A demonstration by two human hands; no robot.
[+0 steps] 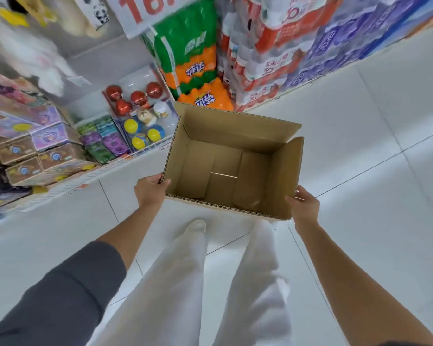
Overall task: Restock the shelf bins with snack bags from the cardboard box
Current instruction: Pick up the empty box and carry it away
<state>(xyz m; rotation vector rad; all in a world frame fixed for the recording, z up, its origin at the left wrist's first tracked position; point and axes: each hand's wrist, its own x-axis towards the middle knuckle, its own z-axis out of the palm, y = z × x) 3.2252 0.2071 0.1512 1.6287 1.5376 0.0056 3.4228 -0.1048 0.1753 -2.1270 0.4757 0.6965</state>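
Observation:
An open brown cardboard box (258,136) hangs in front of me above the white tiled floor. Nothing lies inside it; only its folded bottom flaps show. My left hand (150,189) grips the box's near left corner, thumb over the rim. My right hand (304,203) grips its near right corner, fingers curled round the side wall. No snack bags are in view in the box.
A low shelf (90,179) at the left holds toy boxes, card packs and a clear bin (145,113) of red and yellow capsule balls. Stacked drink packs (198,66) and bottle crates (265,58) stand behind the box. My legs and one shoe (196,227) are below.

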